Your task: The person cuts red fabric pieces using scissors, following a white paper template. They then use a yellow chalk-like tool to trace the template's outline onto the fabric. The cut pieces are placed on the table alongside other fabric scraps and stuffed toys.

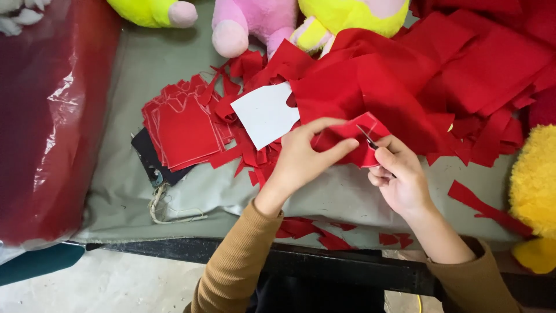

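Landmark: white template card on the counter. Red fabric piece sits just right of and below the card, held up between both hands. Left hand pinches its left edge, fingers closed. Right hand is closed on small scissors, blades at the piece's right edge, pointing up-left. Long axis runs left-right.

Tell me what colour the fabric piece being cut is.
Red fabric piece, seen in the head view.
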